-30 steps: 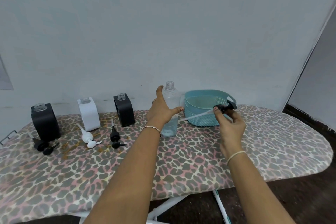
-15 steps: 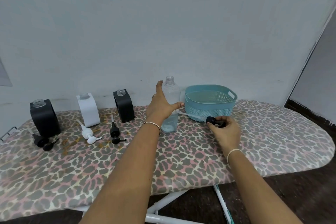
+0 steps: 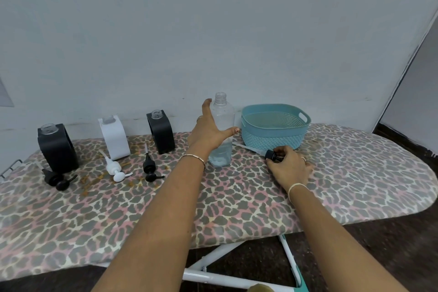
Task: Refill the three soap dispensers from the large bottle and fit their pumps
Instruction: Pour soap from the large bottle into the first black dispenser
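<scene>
The large clear bottle (image 3: 222, 116) stands uncapped on the board, with a little pale liquid at its bottom. My left hand (image 3: 209, 131) is wrapped around its middle. My right hand (image 3: 290, 168) rests on the board and holds the bottle's black pump (image 3: 270, 154), whose clear tube lies flat and points towards the bottle. Three open dispensers stand along the wall: a black one (image 3: 57, 147) at the left, a white one (image 3: 115, 136), another black one (image 3: 161, 131). Before each lies its pump: black (image 3: 58, 180), white (image 3: 116, 169), black (image 3: 150, 168).
A teal plastic basket (image 3: 275, 128) stands just right of the bottle by the wall. Everything sits on a leopard-print ironing board (image 3: 237, 199), whose rounded end is at the right. Brown stains mark the cover near the pumps. White legs show below the front edge.
My right hand has brought the black pump down from in front of the basket to the board surface, laying its tube flat. My left hand has stayed on the bottle.
</scene>
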{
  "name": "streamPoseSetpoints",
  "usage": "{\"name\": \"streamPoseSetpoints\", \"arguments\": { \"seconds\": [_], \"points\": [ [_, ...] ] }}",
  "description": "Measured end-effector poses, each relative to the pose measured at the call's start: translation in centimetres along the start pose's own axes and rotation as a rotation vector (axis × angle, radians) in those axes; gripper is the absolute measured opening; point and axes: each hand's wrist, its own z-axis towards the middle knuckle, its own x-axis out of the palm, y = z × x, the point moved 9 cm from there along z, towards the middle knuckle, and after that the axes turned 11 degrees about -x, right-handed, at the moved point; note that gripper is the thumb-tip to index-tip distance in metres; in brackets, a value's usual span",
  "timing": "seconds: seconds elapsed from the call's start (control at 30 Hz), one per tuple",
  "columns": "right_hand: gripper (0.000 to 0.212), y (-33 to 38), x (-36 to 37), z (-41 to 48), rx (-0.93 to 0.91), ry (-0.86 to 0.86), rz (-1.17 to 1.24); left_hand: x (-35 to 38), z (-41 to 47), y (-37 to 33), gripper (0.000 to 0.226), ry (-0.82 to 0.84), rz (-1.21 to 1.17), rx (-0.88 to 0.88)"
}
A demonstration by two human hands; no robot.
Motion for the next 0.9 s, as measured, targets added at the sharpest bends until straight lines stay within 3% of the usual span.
{"name": "streamPoseSetpoints", "arguments": {
  "seconds": [0.2, 0.3, 0.43, 0.6, 0.73, 0.9],
  "points": [
    [0.038, 0.0, 0.6, 0.1, -0.023, 0.023, -0.01, 0.0, 0.1, 0.1, 0.108, 0.004, 0.001, 0.015],
    [0.049, 0.0, 0.6, 0.3, -0.029, 0.017, -0.022, 0.1, 0.0, 0.0, 0.108, 0.005, -0.008, 0.02],
    [0.065, 1.6, -0.3, -0.1, -0.049, -0.071, 0.003, 0.1, 0.0, -0.2, 0.107, 0.019, -0.044, 0.031],
    [0.064, 5.5, -1.1, -0.9, -0.209, -0.184, 0.123, -0.2, -0.5, -0.3, 0.113, -0.006, -0.052, 0.021],
    [0.076, 9.8, 0.5, -1.3, -0.376, -0.064, 0.324, -0.6, -1.3, -0.8, 0.117, -0.041, -0.027, 0.063],
    [0.106, 12.9, 3.5, -1.2, -0.299, 0.07, 0.548, -3.2, -2.8, 0.3, 0.099, -0.19, -0.038, -0.013]
  ]
}}
